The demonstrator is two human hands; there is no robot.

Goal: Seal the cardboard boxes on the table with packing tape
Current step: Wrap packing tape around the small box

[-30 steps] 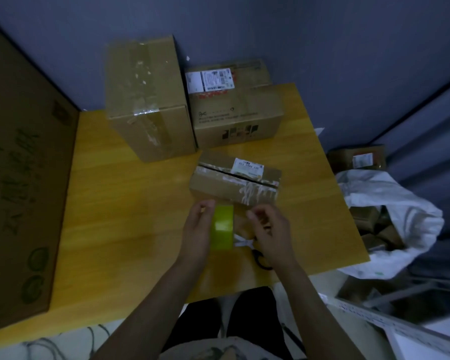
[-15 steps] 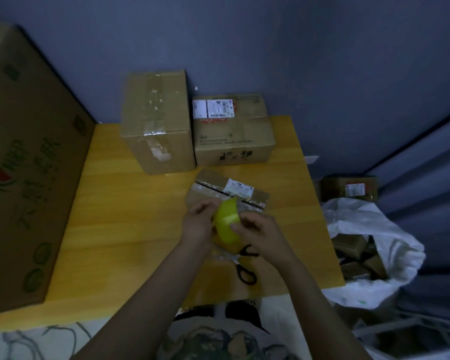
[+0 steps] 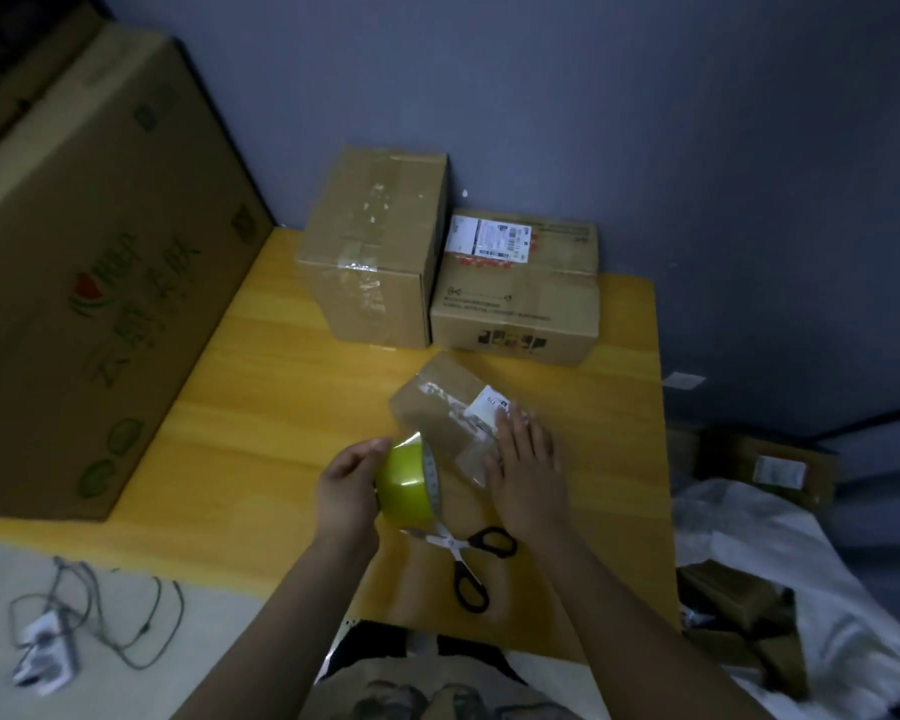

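Note:
A small flat cardboard box [image 3: 440, 407] with a white label lies near the middle of the yellow wooden table [image 3: 281, 418]. My right hand [image 3: 526, 467] rests flat with spread fingers on the box's near right end, over a strip of clear tape. My left hand [image 3: 352, 483] grips a yellow-green roll of packing tape [image 3: 406, 483] just left of the box. Clear tape runs from the roll toward the box. Two bigger boxes stand at the back: a tall one [image 3: 375, 252] and a lower labelled one [image 3: 518, 293].
Black-handled scissors [image 3: 471, 558] lie on the table near its front edge, below my hands. A very large printed carton [image 3: 89, 283] stands along the table's left side. Right of the table sits a white bag [image 3: 780, 589] with more small boxes. Cables lie on the floor at lower left.
My right hand left the roll and now presses flat on the small box. My left hand pulled the roll away to the left. The view also shifted, and the scissors now show fully.

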